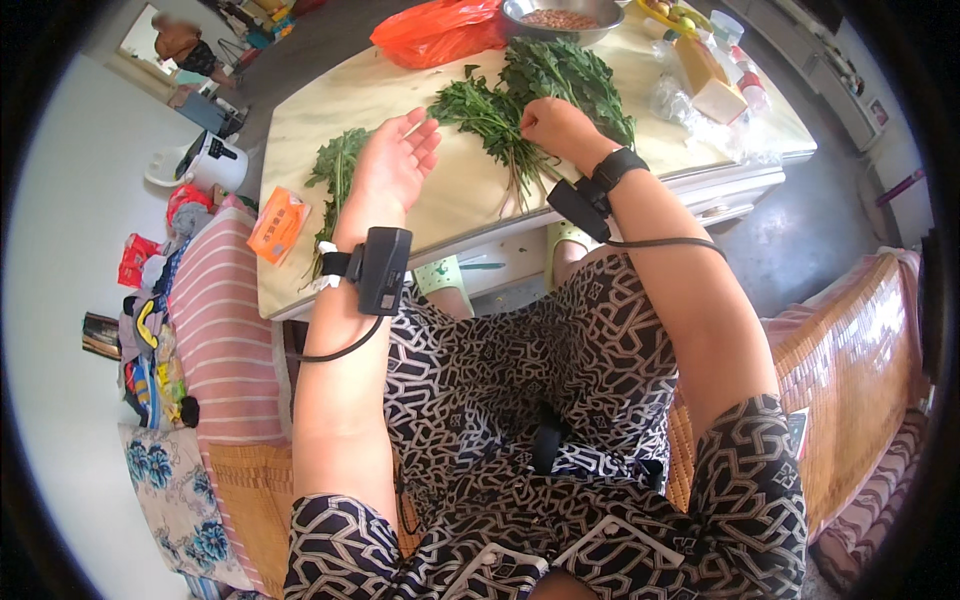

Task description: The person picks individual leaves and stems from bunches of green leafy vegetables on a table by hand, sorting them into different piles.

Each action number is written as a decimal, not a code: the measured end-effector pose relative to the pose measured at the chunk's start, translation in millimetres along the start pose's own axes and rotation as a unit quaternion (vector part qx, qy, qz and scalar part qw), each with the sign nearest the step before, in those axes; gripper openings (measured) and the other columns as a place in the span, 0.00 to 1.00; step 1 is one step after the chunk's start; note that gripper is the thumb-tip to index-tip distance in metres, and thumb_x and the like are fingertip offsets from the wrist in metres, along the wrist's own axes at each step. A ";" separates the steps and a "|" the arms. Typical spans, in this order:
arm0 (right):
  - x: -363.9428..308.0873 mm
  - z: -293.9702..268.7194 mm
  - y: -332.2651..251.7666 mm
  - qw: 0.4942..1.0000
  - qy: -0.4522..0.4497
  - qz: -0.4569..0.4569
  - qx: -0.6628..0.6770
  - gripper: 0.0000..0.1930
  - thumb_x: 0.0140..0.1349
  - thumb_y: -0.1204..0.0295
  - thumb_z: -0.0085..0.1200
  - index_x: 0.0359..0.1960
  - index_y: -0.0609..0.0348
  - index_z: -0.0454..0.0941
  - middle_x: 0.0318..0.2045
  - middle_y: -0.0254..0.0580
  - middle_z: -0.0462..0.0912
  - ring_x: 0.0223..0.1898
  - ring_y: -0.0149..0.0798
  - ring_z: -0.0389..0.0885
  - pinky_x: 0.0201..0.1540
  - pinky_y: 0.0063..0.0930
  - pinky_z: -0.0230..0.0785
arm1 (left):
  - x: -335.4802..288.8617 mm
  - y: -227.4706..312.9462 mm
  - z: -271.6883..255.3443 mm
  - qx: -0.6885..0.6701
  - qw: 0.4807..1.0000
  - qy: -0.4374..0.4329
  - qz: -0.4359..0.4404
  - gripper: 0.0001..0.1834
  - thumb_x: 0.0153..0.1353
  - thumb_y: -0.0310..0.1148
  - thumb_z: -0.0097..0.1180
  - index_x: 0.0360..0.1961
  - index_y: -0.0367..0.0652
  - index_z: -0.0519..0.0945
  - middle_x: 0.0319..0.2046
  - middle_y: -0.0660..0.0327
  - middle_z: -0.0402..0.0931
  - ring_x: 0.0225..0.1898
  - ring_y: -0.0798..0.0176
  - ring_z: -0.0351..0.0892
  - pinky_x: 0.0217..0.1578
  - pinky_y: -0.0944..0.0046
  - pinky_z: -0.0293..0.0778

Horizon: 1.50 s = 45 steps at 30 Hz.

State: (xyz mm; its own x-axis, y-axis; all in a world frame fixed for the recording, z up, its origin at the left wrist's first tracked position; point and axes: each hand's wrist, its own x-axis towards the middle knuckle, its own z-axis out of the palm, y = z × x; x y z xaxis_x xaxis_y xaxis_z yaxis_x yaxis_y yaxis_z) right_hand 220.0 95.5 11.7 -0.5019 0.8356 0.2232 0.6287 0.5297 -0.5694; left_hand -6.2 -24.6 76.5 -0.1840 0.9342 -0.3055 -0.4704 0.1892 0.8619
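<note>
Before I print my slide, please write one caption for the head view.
Left hand open, palm up; right hand curled at leafy greens on a pale table.

A lived-in room in a home
Pink striped cover (pixel 230 350), woven mat (pixel 840 390), heaped clothes (pixel 147 340) by the wall (pixel 60 300), green clogs (pixel 437 274), and a marble-patterned counter (pixel 330 100) carrying leafy greens (pixel 570 80) and a metal bowl (pixel 610 20).

I sit at a marble-patterned table (pixel 460 190) above a smooth grey floor (pixel 735 235) that catches the light. To my left, a pale wall (pixel 60 350) rises beyond a spread of pink-striped cloth (pixel 230 340); to my right, light glares in white patches off a woven tan mat (pixel 840 410).
</note>
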 end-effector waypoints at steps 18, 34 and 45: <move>-2.7 9.4 -25.2 0.996 -0.008 0.067 -0.066 0.08 0.54 0.68 0.50 0.30 0.57 0.79 0.30 0.50 0.82 0.35 0.55 0.80 0.39 0.43 0.72 | 22.5 -60.3 -1.8 0.018 0.997 -0.016 -0.080 0.16 0.61 0.42 0.49 0.46 0.49 0.79 0.40 0.64 0.79 0.40 0.67 0.75 0.41 0.67 0.68; 1.2 12.6 -20.3 0.997 0.017 0.074 -0.029 0.09 0.53 0.67 0.53 0.29 0.58 0.80 0.29 0.51 0.82 0.34 0.55 0.80 0.39 0.42 0.73 | 24.5 -56.8 -9.0 0.000 0.998 -0.014 -0.069 0.16 0.62 0.42 0.49 0.46 0.48 0.79 0.39 0.64 0.79 0.39 0.68 0.76 0.39 0.67 0.69; -3.3 -13.3 -53.2 0.953 0.013 0.187 0.240 0.11 0.62 0.66 0.51 0.39 0.60 0.72 0.28 0.37 0.81 0.19 0.27 0.77 0.14 0.22 0.63 | 30.1 -61.7 -8.1 -0.004 0.997 -0.014 -0.082 0.16 0.63 0.41 0.48 0.47 0.47 0.78 0.40 0.63 0.79 0.39 0.67 0.76 0.40 0.66 0.69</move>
State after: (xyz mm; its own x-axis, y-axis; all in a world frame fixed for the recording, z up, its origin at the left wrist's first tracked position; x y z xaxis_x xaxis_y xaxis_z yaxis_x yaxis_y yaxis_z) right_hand 196.2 66.5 51.8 -0.2773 0.9595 -0.0492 0.4139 0.0731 -0.9074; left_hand 10.3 -10.6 10.9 -0.0800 0.8991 -0.4303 -0.4992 0.3375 0.7981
